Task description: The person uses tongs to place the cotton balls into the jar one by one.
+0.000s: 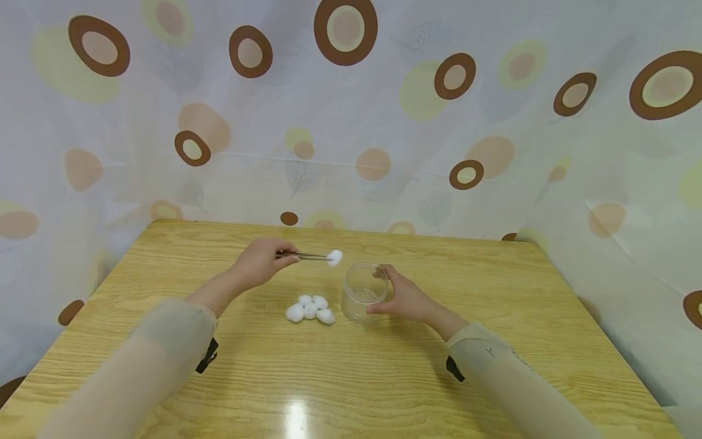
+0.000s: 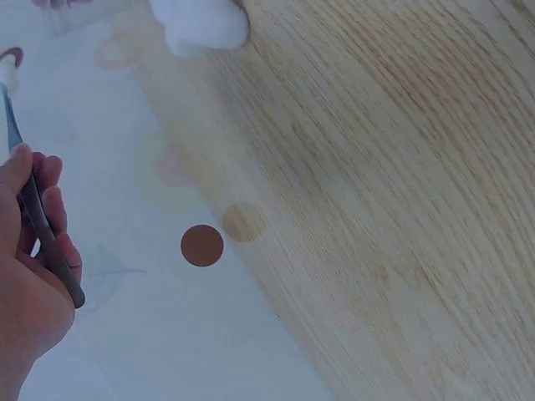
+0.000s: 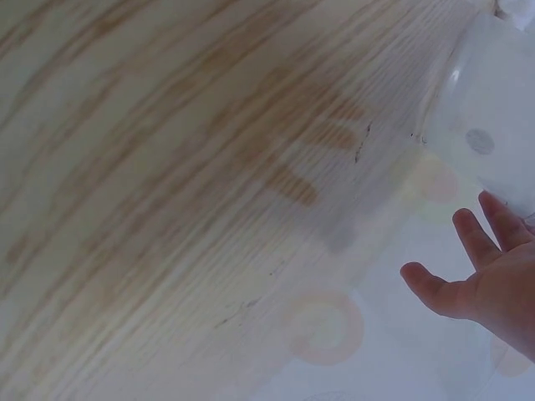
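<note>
My left hand [image 1: 262,262] pinches metal tweezers [image 1: 311,256], pointing right above the table; the left wrist view also shows the tweezers [image 2: 38,213] between thumb and fingers. A white cotton ball [image 1: 335,258] is clasped in their tips. To the right and slightly nearer stands a clear, open-topped jar [image 1: 356,308]. My right hand [image 1: 408,299] holds it from the right side, thumb in front and fingers at the back of the rim. In the right wrist view the right hand [image 3: 493,267] shows spread fingers; its contact with the jar is hard to make out there.
Several white cotton balls [image 1: 310,310] lie in a cluster just left of the jar. All of this is on a wood-grain table [image 1: 340,372]. Patterned white cloth [image 1: 340,195] hangs behind the table and along its sides.
</note>
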Demonstrator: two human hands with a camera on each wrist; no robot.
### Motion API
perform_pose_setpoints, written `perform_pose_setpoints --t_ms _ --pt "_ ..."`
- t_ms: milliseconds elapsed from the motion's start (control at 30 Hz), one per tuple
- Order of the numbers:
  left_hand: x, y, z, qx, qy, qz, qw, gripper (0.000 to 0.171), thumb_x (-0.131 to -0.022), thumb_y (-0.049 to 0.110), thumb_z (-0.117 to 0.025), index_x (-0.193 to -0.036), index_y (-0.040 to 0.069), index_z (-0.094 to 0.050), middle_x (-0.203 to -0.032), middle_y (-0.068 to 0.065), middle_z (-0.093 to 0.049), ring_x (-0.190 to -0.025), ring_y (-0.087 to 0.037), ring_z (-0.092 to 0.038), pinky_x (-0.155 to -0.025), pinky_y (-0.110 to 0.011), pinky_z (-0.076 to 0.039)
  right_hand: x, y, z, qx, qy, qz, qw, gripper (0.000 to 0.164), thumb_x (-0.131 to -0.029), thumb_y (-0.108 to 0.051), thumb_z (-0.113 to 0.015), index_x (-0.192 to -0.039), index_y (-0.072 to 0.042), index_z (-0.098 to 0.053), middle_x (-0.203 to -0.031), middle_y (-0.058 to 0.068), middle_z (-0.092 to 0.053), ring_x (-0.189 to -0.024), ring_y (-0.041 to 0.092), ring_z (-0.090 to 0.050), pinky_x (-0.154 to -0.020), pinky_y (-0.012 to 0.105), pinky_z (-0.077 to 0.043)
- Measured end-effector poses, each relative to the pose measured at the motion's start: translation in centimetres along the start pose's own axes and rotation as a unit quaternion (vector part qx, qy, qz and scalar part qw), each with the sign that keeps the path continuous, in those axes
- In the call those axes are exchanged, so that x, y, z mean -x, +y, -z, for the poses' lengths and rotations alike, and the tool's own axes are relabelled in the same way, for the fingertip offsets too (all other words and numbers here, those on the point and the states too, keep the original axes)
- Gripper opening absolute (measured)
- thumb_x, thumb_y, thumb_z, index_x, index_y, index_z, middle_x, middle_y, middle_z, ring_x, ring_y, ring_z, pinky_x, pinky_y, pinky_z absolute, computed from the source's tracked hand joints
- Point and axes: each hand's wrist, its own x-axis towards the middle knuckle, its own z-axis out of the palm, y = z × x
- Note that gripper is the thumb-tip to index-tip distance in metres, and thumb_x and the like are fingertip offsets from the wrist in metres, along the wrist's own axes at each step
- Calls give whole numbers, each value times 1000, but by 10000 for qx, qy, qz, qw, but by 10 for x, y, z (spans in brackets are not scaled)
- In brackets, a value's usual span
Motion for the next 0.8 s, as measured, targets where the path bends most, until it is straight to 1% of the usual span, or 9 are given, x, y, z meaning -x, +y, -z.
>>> perform_pose_setpoints --t_ms 200,433,633,800 --pt "-9 11 -7 51 -84 -119 9999 24 -94 22 -57 -106 5 -68 -99 -10 -69 -91 -22 -64 -79 -35 -52 0 1 0 46 -6 30 10000 92 -78 -35 -76 -145 -1 -23 -144 17 -40 -135 39 -32 -105 56 -32" --pt "-18 24 -12 -59 -184 -173 9997 25 -93 23 -58 -108 5 -68 -103 -10 -69 -91 -21 -65 -79 -34 -52 0 1 0 66 -2 12 10000 91 -78 -34 -76 -145 -1 -24 -144 17 -40 -136 39 -31 -105 56 -31" --pt "-23 30 -17 -121 -226 -219 9994 25 -93 23 -58 -108 6 -68 -103 -9 -69 -91 -20 -66 -78 -33 -53 0 1 0 47 -4 -1 10000 93 -77 -37 -76 -145 -1 -23 -145 16 -39 -135 39 -32 -104 56 -32" --pt "-26 35 -20 -59 -237 -251 9994 24 -93 23 -59 -107 7 -69 -103 -8 -70 -91 -20 -66 -78 -32 -53 0 1 0 46 13 6 10000 92 -77 -37 -77 -144 -2 -24 -145 17 -40 -135 39 -32 -104 56 -33"
